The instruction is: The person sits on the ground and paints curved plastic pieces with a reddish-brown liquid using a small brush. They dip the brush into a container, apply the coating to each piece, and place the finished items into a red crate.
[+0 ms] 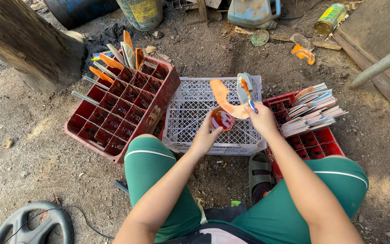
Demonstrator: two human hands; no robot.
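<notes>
My left hand (pixel 205 137) grips a small round jar of red-orange paint (pixel 222 119) over an upturned white plastic crate (pixel 190 108). My right hand (pixel 262 119) holds a curved blade (pixel 224 99) coated orange, together with a small brush (pixel 248 96) with a blue handle and an orange tip. The blade's grey upper end (pixel 243 83) is bare. Both hands are close together above the crate. My knees in green shorts sit on either side below.
A red compartment crate (pixel 127 113) on the left holds several orange-painted and bare metal blades at its far end. A second red crate (pixel 317 135) on the right carries a stack of grey blades (pixel 314 110). Around are dirt ground, a log (pixel 28 40), drums, a tin can (pixel 330 18) and a steering wheel (pixel 34 223).
</notes>
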